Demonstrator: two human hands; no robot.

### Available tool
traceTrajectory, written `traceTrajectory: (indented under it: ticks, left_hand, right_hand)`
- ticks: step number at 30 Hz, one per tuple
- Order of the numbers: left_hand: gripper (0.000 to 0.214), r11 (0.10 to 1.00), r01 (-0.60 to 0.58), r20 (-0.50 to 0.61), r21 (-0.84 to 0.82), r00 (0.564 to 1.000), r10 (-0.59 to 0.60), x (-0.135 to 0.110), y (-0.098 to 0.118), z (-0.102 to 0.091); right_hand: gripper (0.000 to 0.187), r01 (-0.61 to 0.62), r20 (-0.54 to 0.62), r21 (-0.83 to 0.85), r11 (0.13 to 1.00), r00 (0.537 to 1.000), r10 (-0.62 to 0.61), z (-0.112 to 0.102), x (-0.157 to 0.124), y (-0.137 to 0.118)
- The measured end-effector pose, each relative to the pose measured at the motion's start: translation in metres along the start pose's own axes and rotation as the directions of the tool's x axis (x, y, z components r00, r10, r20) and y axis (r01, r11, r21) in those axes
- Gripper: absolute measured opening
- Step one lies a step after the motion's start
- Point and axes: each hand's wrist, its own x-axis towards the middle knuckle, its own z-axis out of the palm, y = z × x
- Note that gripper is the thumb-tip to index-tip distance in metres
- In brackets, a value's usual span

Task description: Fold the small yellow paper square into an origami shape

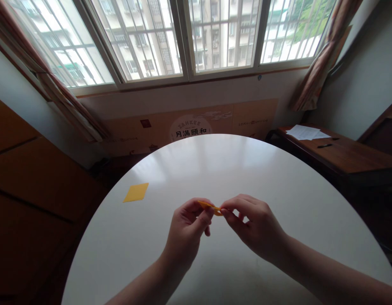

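Between my two hands is a small folded piece of yellow-orange paper, held above the table. My left hand pinches its left part between thumb and fingers. The fingertips of my right hand are closed on its right end. A narrow gap shows between layers of the paper near the right fingertips. Much of the paper is hidden behind the fingers. A flat yellow square of paper lies on the table to the left, apart from both hands.
The round white table has a curved far edge. To the right stands a wooden desk with white sheets and a black pen. A brown cabinet is at the left. Behind are a printed cardboard panel and barred windows.
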Motion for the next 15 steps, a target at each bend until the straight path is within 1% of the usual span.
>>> traceTrajectory:
  ticks: [3,5,7,10,15]
  left_hand:
    - [0.011,1.000,0.005,-0.003,0.009,1.000,-0.005,-0.0003,0.0010,0.0003]
    - [0.012,1.000,0.008,-0.002,0.012,1.000,-0.008,-0.0003,0.0014,0.0002]
    - [0.013,1.000,0.003,-0.005,0.015,1.000,-0.003,-0.0002,0.0017,0.0001]
    - [0.010,0.999,-0.013,0.003,0.031,1.000,0.013,-0.0004,0.0017,-0.0004]
    - [0.008,0.999,-0.022,0.009,0.047,1.000,0.022,-0.0014,0.0018,-0.0006]
  right_hand:
    - [0.010,-0.107,0.025,0.090,0.990,0.994,0.105,0.0004,-0.0001,-0.0022]
    - [0.010,-0.192,0.058,0.193,0.962,0.981,0.184,0.0006,0.0000,-0.0034]
    - [0.010,-0.254,0.088,0.275,0.927,0.967,0.238,0.0010,0.0003,-0.0042]
    - [0.011,-0.294,0.096,0.338,0.894,0.956,0.278,0.0025,0.0005,-0.0048]
    - [0.013,-0.315,0.074,0.375,0.872,0.948,0.310,0.0052,-0.0010,-0.0054]
